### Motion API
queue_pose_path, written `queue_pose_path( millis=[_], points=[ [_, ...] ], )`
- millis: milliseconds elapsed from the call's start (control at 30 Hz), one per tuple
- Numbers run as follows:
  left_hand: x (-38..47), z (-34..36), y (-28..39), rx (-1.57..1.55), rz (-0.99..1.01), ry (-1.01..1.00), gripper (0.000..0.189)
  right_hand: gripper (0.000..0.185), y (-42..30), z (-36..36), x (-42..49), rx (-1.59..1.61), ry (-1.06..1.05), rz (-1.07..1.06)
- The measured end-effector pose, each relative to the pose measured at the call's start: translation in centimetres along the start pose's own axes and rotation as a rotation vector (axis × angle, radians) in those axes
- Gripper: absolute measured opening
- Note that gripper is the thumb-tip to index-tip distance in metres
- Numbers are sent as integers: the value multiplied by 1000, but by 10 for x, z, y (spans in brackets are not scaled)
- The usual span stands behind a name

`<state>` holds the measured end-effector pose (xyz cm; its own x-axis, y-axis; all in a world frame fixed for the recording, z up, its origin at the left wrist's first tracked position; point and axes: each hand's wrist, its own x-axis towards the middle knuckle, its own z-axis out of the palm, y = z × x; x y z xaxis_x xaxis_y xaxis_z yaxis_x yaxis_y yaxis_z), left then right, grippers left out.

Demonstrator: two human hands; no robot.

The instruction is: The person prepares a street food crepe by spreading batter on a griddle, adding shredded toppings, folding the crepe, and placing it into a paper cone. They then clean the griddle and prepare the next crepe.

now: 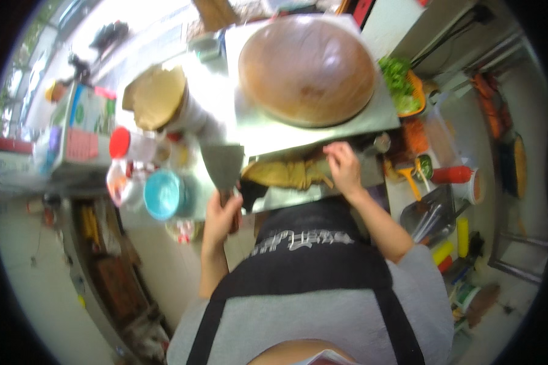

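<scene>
My left hand [221, 216] grips the handle of a wide metal scraper [223, 164], its blade pointing away from me. Over the right end of a folded yellow-brown pancake [283, 174], my right hand [345, 169] hovers with its fingers loosely curled. Whether anything small is between those fingertips cannot be made out. The pancake lies lengthwise on a narrow metal shelf at the counter's near edge, with a dark object [254, 194] beside its left end. Beyond it is a large round brown griddle [308, 73] with a shiny surface.
A stack of flat pancakes [160, 98] stands at the back left. Nearer are a red-lidded jar [120, 143] and a turquoise bowl [163, 194]. On the right are lettuce in an orange basket [413, 93], shredded orange food [415, 136], a red bottle [451, 174] and a metal tray [429, 214].
</scene>
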<state>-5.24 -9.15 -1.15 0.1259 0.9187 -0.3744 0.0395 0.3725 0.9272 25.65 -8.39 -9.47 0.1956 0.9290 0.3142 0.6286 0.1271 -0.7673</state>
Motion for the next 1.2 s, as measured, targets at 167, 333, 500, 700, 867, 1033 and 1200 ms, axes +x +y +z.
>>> queue_pose_path(
  millis=[167, 333, 500, 700, 867, 1033, 1200],
  points=[
    [12, -9, 6, -194, 30, 208, 32, 14, -25, 22, -3, 34, -176, 150],
    [2, -13, -21, -172, -77, 225, 32, 38, -11, 77, -20, -576, -661, 34],
    [-20, -6, -48, -242, -169, 200, 32, 23, 3, 95, -26, -464, -595, -12],
    [-15, -7, -45, -262, -154, 163, 31, 23, -57, 26, 0, -10, -272, 89],
    [-19, -9, -35, -269, -73, 134, 32, 23, -102, -16, 26, 466, -92, 110],
    [-25, -13, -32, -237, -55, 103, 35, 28, -150, -22, 59, 310, 24, -93],
    [-33, -12, -32, -233, -60, 155, 36, 47, -129, 53, 68, -119, -100, -288]
  ],
)
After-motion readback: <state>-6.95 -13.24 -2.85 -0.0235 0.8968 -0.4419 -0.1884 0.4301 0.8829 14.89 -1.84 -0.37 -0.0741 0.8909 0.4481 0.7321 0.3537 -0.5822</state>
